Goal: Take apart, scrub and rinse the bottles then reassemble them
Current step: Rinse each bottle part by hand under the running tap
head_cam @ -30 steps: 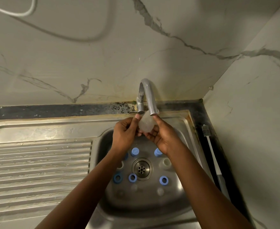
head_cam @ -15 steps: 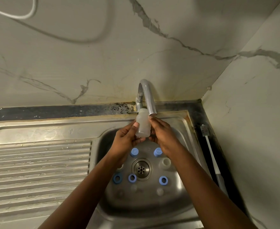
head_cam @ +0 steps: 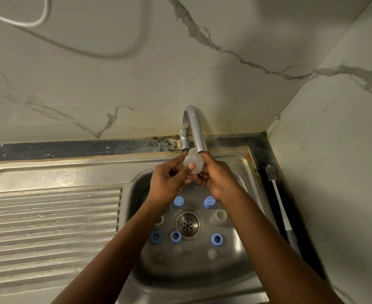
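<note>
Both hands are holding a small translucent bottle [head_cam: 192,162] up at the mouth of the tap [head_cam: 197,132], above the back of the sink [head_cam: 134,194]. The left hand [head_cam: 167,183] is gripping it from the left with the thumb pressing across its front, and the right hand [head_cam: 217,181] is cupping it from the right, its fingers [head_cam: 210,163] curling round the wall, so both sets of fingers are clamped on the bottle. Whether water is running I cannot tell. The bottle is looking light and thin-walled, probably soft plastic giving a little under a squeeze, and wet it is likely going to be slippery. Taking hold round the middle of the body, with a thumb across as a stop, seems the safest grip. In the basin, around the drain [head_cam: 188,224], two blue caps [head_cam: 178,202], three blue rings [head_cam: 175,236], another clear bottle [head_cam: 219,216] and some pale small pieces too faint to name are lying loose. A ribbed steel surface [head_cam: 49,216] is stretching away to the left, and a long-handled brush [head_cam: 277,198] is lying in the dark gap by the right wall. Pale marble-veined walls [head_cam: 268,40] are meeting in a corner, with a white cable [head_cam: 38,20] looping at top left.
</note>
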`<action>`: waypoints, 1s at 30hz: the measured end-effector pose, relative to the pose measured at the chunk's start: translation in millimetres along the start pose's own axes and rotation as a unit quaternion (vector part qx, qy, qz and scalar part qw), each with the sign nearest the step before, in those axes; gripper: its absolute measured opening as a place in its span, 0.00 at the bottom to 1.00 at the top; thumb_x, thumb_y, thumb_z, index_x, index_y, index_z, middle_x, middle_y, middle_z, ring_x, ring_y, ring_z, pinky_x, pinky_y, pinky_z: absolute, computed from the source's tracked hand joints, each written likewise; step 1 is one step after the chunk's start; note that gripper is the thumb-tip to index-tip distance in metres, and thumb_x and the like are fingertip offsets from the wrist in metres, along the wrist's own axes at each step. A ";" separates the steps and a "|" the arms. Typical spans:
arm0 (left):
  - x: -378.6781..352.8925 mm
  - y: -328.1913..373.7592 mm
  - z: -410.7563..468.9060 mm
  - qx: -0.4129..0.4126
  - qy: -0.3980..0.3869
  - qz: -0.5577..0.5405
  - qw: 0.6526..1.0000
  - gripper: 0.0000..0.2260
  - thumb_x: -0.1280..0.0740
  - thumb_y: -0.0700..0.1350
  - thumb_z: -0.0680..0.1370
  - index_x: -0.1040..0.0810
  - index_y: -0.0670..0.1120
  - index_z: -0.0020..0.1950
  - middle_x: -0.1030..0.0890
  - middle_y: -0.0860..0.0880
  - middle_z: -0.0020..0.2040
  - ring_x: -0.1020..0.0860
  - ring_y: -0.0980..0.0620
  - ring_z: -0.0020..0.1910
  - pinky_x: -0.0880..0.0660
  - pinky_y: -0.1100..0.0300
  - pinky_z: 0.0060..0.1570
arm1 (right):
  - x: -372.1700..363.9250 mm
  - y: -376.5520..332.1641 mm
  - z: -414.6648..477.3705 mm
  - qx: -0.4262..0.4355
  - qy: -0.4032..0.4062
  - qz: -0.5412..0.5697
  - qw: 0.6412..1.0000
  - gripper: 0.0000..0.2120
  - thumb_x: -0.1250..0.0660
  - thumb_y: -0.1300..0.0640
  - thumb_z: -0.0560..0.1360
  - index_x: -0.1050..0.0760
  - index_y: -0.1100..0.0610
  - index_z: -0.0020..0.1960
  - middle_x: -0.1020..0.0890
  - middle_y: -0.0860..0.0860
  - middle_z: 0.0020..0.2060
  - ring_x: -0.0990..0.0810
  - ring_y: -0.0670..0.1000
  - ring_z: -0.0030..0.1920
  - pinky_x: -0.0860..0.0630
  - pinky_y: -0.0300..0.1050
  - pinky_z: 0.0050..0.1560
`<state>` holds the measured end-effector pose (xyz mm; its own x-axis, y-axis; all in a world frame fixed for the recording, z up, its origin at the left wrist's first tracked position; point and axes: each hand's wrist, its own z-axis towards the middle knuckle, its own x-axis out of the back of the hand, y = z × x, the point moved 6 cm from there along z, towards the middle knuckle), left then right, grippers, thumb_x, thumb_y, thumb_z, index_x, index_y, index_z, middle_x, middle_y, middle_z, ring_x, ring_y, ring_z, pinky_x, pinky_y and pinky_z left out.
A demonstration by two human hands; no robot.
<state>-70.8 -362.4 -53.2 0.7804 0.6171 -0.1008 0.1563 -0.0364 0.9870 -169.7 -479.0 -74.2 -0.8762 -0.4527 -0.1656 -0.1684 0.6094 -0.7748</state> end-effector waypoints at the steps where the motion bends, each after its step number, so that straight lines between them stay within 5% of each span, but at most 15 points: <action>1: 1.5 -1.3 -0.2 -0.002 0.008 0.019 1.000 0.22 0.27 0.47 0.81 0.22 0.46 0.74 0.11 0.47 0.55 0.12 0.47 0.52 0.15 0.48 0.55 | 0.4 0.8 -0.9 0.000 -0.006 0.005 1.000 0.21 0.31 0.43 0.81 0.18 0.62 0.56 0.12 0.59 0.41 0.15 0.51 0.34 0.19 0.43 0.35; 11: 2.8 -7.7 -10.6 -0.006 -0.011 0.104 0.995 0.19 0.35 0.54 0.86 0.21 0.48 0.74 0.12 0.51 0.57 0.14 0.54 0.58 0.18 0.48 0.63 | -2.5 -2.5 -4.1 0.059 -0.022 -0.012 0.998 0.16 0.32 0.47 0.83 0.21 0.53 0.67 0.16 0.59 0.59 0.13 0.60 0.55 0.14 0.54 0.47; 14: -0.2 -3.4 -10.7 0.012 -0.009 0.052 0.999 0.15 0.35 0.52 0.86 0.17 0.44 0.64 0.11 0.47 0.52 0.13 0.48 0.55 0.18 0.43 0.62 | -1.2 -7.9 -9.9 0.136 -0.016 -0.099 0.986 0.18 0.32 0.48 0.83 0.23 0.50 0.72 0.15 0.53 0.59 0.13 0.54 0.53 0.15 0.48 0.42; 18: -5.2 -4.4 -8.2 0.048 0.008 -0.028 0.998 0.14 0.32 0.47 0.84 0.21 0.42 0.67 0.12 0.42 0.53 0.13 0.42 0.54 0.17 0.38 0.59 | -3.0 -8.4 -21.6 0.188 -0.036 -0.159 0.968 0.16 0.36 0.48 0.85 0.21 0.49 0.70 0.14 0.50 0.56 0.13 0.47 0.50 0.17 0.42 0.39; 23: -1.9 -15.6 -8.0 0.097 0.005 -0.115 0.989 0.16 0.37 0.49 0.87 0.21 0.40 0.69 0.14 0.37 0.59 0.15 0.36 0.60 0.19 0.38 0.62 | 0.8 -7.1 -25.1 0.176 -0.042 -0.146 0.973 0.15 0.37 0.46 0.85 0.21 0.47 0.70 0.14 0.47 0.57 0.13 0.51 0.54 0.13 0.55 0.47; 26: -5.9 -18.7 -8.3 0.143 -0.001 -0.152 0.978 0.17 0.42 0.51 0.89 0.20 0.41 0.68 0.15 0.36 0.59 0.16 0.37 0.62 0.20 0.40 0.64 | -1.9 -7.2 -28.4 0.155 -0.063 -0.136 0.977 0.14 0.33 0.46 0.84 0.22 0.42 0.68 0.14 0.43 0.56 0.13 0.49 0.54 0.14 0.50 0.47; 30: -13.2 -18.1 -7.8 0.155 -0.012 -0.119 0.981 0.15 0.44 0.47 0.90 0.20 0.43 0.67 0.14 0.39 0.58 0.14 0.41 0.57 0.15 0.48 0.54 | -3.0 -4.5 -27.1 0.138 -0.083 -0.128 0.979 0.17 0.29 0.47 0.81 0.23 0.43 0.69 0.15 0.47 0.61 0.15 0.51 0.59 0.14 0.56 0.51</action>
<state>-88.7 -363.8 -68.7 0.7133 0.6178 -0.3308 0.5093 -0.1327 0.8503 -178.5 -462.7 -53.7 -0.7320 -0.6809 -0.0235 -0.2243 0.2734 -0.9354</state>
